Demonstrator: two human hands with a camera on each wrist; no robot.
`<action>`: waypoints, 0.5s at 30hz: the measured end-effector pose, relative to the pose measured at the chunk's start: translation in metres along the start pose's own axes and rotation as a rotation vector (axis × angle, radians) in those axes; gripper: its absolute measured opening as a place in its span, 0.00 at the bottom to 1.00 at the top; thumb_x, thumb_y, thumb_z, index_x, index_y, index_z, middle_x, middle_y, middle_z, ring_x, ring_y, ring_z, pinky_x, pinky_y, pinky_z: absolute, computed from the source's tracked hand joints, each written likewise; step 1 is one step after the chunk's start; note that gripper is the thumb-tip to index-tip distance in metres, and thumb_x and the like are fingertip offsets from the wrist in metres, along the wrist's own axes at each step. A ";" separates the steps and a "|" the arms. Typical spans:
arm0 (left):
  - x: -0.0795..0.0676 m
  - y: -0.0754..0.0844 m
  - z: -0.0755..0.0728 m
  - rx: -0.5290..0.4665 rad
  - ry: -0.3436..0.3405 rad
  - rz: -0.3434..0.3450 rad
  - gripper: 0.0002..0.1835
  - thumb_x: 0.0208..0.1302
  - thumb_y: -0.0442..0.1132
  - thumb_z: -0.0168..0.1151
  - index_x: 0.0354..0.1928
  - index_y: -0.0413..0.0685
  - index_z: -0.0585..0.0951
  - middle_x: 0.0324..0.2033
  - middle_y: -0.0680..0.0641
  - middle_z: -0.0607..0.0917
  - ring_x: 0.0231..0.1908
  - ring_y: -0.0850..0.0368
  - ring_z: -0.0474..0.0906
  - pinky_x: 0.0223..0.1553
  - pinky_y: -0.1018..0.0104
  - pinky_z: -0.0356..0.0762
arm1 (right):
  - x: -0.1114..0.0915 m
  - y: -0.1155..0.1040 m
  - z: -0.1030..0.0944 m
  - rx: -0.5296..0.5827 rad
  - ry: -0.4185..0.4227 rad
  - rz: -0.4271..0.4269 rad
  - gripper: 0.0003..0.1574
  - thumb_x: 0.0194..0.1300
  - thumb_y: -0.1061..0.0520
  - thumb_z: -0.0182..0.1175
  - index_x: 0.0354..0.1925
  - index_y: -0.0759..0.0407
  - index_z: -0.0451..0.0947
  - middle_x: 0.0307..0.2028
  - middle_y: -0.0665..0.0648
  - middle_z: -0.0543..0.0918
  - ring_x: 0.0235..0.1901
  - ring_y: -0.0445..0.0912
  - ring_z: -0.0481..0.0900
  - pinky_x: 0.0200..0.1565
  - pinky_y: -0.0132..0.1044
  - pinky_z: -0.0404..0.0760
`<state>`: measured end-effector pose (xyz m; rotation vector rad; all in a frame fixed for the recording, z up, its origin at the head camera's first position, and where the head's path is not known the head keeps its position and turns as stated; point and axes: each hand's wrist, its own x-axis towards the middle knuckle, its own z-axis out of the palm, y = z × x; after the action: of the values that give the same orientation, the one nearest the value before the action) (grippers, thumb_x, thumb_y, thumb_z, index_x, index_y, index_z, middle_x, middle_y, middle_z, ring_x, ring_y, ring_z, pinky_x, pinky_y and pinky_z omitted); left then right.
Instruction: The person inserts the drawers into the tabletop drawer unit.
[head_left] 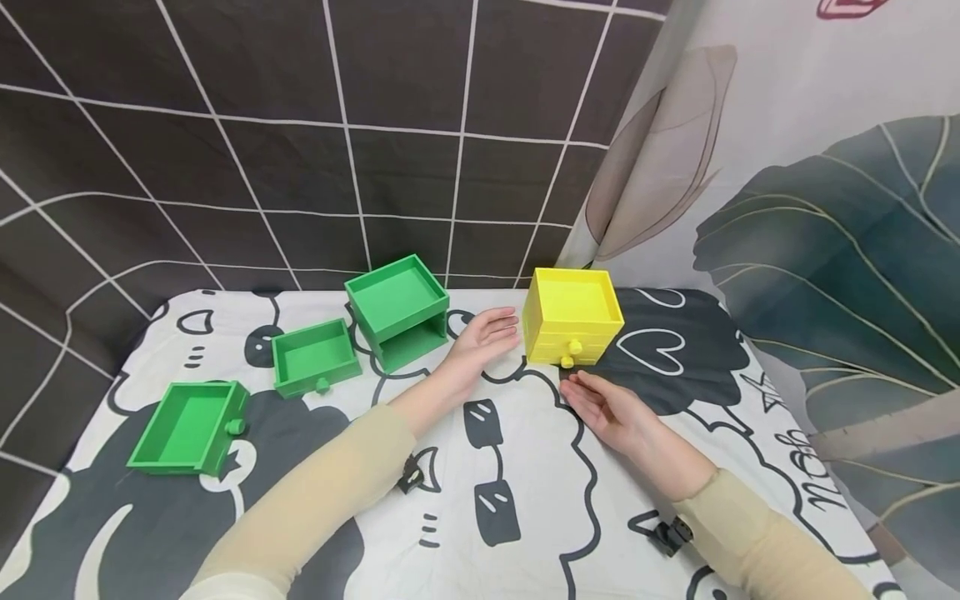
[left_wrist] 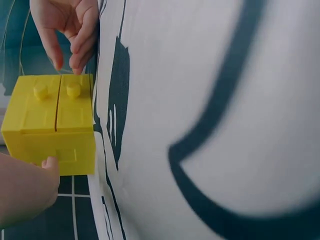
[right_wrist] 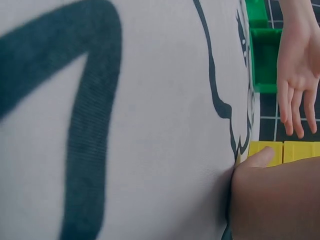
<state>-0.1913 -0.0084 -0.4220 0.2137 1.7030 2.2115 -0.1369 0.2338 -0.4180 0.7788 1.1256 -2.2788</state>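
Observation:
A small yellow cabinet point(head_left: 573, 321) stands upright at the back right of the table, its top a shallow tray. Two drawers sit one above the other inside it, with round yellow knobs point(left_wrist: 74, 90) on their fronts. My left hand point(head_left: 482, 343) is held at the cabinet's left side, fingers loosely extended, palm towards it. In front of the cabinet, just below the lower knob, is my right hand point(head_left: 609, 410), palm up with relaxed fingers. Neither hand grips anything. The right wrist view shows the left fingers point(right_wrist: 295, 107) straight, close to the yellow cabinet.
Left of the yellow cabinet stands a green cabinet frame point(head_left: 397, 292) with an open front compartment. Two green drawers lie apart from it: a nearer one point(head_left: 183, 429) at far left and another point(head_left: 315, 354) beside the frame. A dark gridded cloth point(head_left: 285, 167) hangs behind the table.

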 end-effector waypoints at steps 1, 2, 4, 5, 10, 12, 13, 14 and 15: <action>-0.003 0.001 -0.002 -0.004 -0.001 -0.004 0.32 0.74 0.29 0.59 0.77 0.35 0.64 0.77 0.30 0.68 0.78 0.36 0.64 0.83 0.48 0.64 | -0.001 0.000 0.000 -0.012 0.000 0.003 0.17 0.83 0.59 0.54 0.37 0.60 0.86 0.37 0.57 0.93 0.41 0.43 0.93 0.53 0.30 0.91; -0.007 0.002 -0.003 -0.005 -0.001 -0.012 0.32 0.74 0.29 0.59 0.77 0.35 0.64 0.77 0.30 0.67 0.78 0.36 0.64 0.83 0.48 0.63 | -0.002 -0.001 0.001 -0.024 0.001 0.004 0.16 0.83 0.59 0.55 0.38 0.60 0.85 0.37 0.56 0.93 0.41 0.42 0.93 0.53 0.30 0.91; -0.013 0.003 -0.007 -0.007 -0.006 -0.022 0.32 0.75 0.29 0.58 0.78 0.34 0.64 0.77 0.29 0.67 0.78 0.35 0.64 0.83 0.48 0.63 | -0.005 -0.001 0.002 -0.050 0.000 0.004 0.15 0.83 0.58 0.55 0.38 0.59 0.85 0.37 0.56 0.93 0.40 0.42 0.93 0.52 0.31 0.92; -0.017 0.003 -0.009 -0.010 -0.008 -0.029 0.32 0.75 0.28 0.57 0.78 0.34 0.64 0.77 0.29 0.67 0.78 0.35 0.64 0.84 0.49 0.63 | -0.006 -0.001 0.003 -0.060 -0.001 0.004 0.15 0.82 0.58 0.56 0.38 0.59 0.85 0.37 0.55 0.93 0.41 0.42 0.93 0.52 0.31 0.92; -0.035 0.001 -0.021 -0.036 -0.023 -0.065 0.32 0.76 0.29 0.55 0.78 0.33 0.62 0.77 0.27 0.66 0.79 0.33 0.63 0.84 0.48 0.62 | -0.010 -0.002 0.007 -0.093 -0.043 0.015 0.14 0.82 0.56 0.57 0.40 0.58 0.86 0.38 0.55 0.93 0.42 0.43 0.93 0.53 0.33 0.92; -0.042 0.001 -0.027 -0.042 -0.033 -0.073 0.32 0.76 0.29 0.54 0.78 0.31 0.61 0.77 0.26 0.65 0.79 0.32 0.62 0.83 0.47 0.63 | -0.012 -0.002 0.010 -0.098 -0.069 0.023 0.15 0.83 0.56 0.56 0.40 0.58 0.87 0.39 0.55 0.94 0.42 0.43 0.93 0.54 0.34 0.92; -0.045 0.001 -0.030 -0.043 -0.038 -0.075 0.32 0.76 0.29 0.53 0.79 0.31 0.60 0.77 0.26 0.65 0.79 0.32 0.62 0.83 0.47 0.63 | -0.012 -0.002 0.012 -0.099 -0.081 0.026 0.15 0.83 0.56 0.55 0.40 0.58 0.86 0.39 0.55 0.94 0.43 0.43 0.93 0.54 0.34 0.92; -0.048 0.001 -0.034 -0.050 -0.040 -0.079 0.32 0.77 0.29 0.52 0.79 0.31 0.59 0.77 0.26 0.64 0.79 0.32 0.62 0.83 0.47 0.63 | -0.013 -0.002 0.013 -0.102 -0.092 0.027 0.16 0.83 0.56 0.55 0.40 0.58 0.86 0.39 0.55 0.93 0.43 0.43 0.93 0.54 0.34 0.92; -0.051 0.001 -0.037 -0.055 -0.041 -0.083 0.31 0.77 0.29 0.51 0.79 0.30 0.59 0.77 0.26 0.64 0.79 0.32 0.62 0.82 0.48 0.65 | -0.013 -0.002 0.014 -0.107 -0.104 0.028 0.16 0.83 0.56 0.54 0.40 0.58 0.86 0.39 0.55 0.93 0.43 0.43 0.93 0.54 0.34 0.92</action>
<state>-0.1555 -0.0606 -0.4268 0.1706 1.5986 2.1754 -0.1328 0.2258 -0.4013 0.6238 1.1704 -2.1899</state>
